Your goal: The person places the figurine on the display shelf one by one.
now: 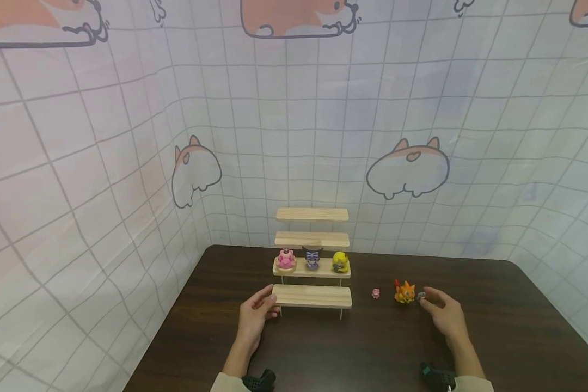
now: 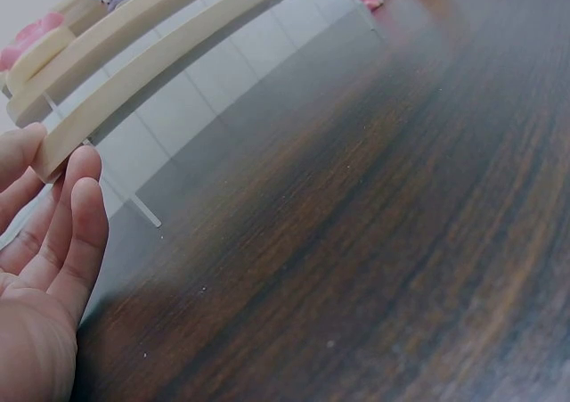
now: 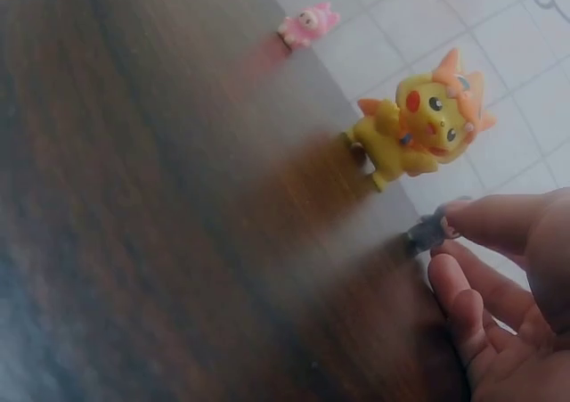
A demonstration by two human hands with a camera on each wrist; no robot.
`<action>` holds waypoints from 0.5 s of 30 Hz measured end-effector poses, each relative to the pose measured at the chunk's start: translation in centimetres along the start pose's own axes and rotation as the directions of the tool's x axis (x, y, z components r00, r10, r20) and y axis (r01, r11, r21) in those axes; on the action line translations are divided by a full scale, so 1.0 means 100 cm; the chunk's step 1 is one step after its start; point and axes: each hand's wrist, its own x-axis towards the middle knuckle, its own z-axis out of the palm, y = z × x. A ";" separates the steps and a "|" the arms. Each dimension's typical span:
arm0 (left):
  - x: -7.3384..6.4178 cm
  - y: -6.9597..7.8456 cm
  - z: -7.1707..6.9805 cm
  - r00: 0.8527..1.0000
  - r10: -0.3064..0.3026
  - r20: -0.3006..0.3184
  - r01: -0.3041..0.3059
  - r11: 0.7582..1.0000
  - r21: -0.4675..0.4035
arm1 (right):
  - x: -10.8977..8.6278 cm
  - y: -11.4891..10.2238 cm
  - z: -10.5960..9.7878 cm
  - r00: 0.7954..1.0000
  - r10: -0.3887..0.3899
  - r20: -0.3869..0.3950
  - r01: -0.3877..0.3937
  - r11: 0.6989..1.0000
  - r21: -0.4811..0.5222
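My left hand [image 1: 252, 317] grips the left end of the lowest step of a wooden tiered display stand [image 1: 312, 296], thumb on top and fingers beneath. With thumb and fingertips, my right hand [image 1: 446, 316] pinches a small grey figurine [image 3: 428, 232] close to the tabletop. Just left of it stands an orange and yellow figurine [image 1: 404, 293] with pointed ears. Farther left is a tiny pink figurine [image 1: 375, 293]. On the stand's second step sit a pink figurine [image 1: 286, 260], a purple and black figurine [image 1: 312, 259] and a yellow figurine [image 1: 340, 262].
The stand's two upper steps [image 1: 312, 214] rise at the back on thin supports. A dark wooden table [image 1: 353, 354] lies underneath. White grid-patterned cloth [image 1: 323, 136] with cartoon dogs hangs behind and along both sides.
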 end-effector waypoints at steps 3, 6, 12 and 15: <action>0.001 0.001 0.001 1.000 0.000 -0.004 0.000 1.000 0.005 | 0.002 0.000 0.000 1.000 -0.015 -0.013 0.015 1.000 -0.021; 0.001 0.002 0.001 1.000 0.001 -0.007 -0.001 1.000 0.012 | 0.003 -0.001 0.000 1.000 -0.017 -0.021 0.016 0.999 -0.034; 0.000 0.002 0.001 1.000 -0.003 -0.011 0.003 1.000 0.005 | 0.004 -0.004 -0.002 1.000 0.008 -0.008 -0.008 0.998 -0.060; -0.001 0.002 0.001 1.000 -0.011 -0.015 0.011 1.000 0.017 | 0.005 -0.005 -0.002 1.000 0.017 -0.004 -0.018 0.997 -0.072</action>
